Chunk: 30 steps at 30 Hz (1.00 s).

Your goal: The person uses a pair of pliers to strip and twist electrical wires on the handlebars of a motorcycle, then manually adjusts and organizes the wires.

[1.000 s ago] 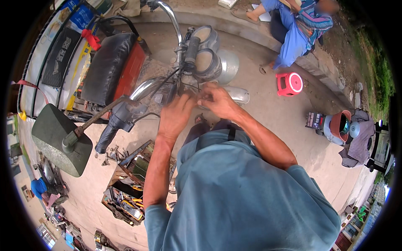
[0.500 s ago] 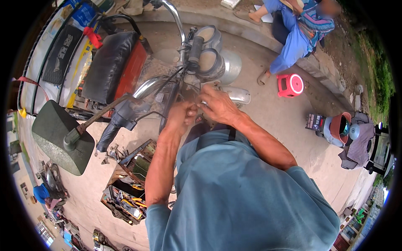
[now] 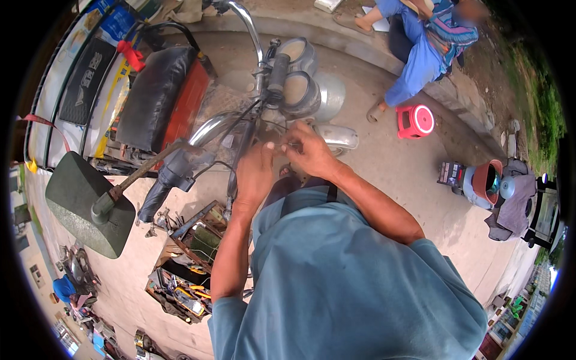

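My hands are close together in front of the handlebar of a cargo tricycle, beside its front fork. My left hand [image 3: 254, 173] is closed, thumb and fingertips drawn together toward the right hand. Fingers bent in a pinch, my right hand [image 3: 313, 152] faces it from the right. Whatever lies between the fingertips is too small or hidden to make out. A thin dark cable [image 3: 273, 124] runs from the handlebar area toward my right fingers. Just beyond are two round headlamps [image 3: 298, 91] and the silver front fender [image 3: 337, 135].
A mirror [image 3: 90, 204] and black handgrip [image 3: 155, 201] stick out at left, near the black seat [image 3: 157, 96]. A wooden toolbox [image 3: 180, 285] lies on the ground. A red stool [image 3: 414, 122] stands right, near a seated person [image 3: 420, 48]. A parked scooter [image 3: 501, 186] is farther right.
My left hand has turned and its fingers now reach farther up toward the right hand. My right fingers have shifted slightly. The handlebar mirror sits a little lower in view.
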### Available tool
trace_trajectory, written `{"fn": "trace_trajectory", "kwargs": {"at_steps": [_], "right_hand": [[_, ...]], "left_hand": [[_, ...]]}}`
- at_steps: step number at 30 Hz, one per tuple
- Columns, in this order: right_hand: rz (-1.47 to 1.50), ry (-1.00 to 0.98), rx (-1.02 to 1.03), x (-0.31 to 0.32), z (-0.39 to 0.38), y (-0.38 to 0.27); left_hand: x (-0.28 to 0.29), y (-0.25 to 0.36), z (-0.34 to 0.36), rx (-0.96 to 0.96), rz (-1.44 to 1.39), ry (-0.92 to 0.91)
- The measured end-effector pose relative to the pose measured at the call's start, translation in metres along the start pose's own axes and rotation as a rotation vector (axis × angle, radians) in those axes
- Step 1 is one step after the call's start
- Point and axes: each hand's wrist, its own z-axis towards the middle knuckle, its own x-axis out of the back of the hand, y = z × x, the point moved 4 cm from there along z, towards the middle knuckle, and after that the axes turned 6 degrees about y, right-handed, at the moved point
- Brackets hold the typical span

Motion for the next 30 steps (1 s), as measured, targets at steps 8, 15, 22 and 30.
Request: {"fn": "trace_trajectory", "kwargs": {"at_steps": [8,15,22,30], "right_hand": [[0.058,-0.069,-0.019,0.007,0.007,0.007],[-0.001,-0.038,0.032,0.010,0.008,-0.001],[-0.422,0.056,0.337,0.007,-0.004,-0.019],[-0.060,0.037,0.105,0.011,0.002,0.006]], "left_hand": [[0.013,0.035,0.000,-0.583,0.451,0.097],[0.001,0.029,0.000,-0.640,0.399,0.186],[-0.022,0.011,0.001,-0.216,0.318,0.180],[-0.005,0.006,0.004,0.402,-0.511,-0.178]]}}
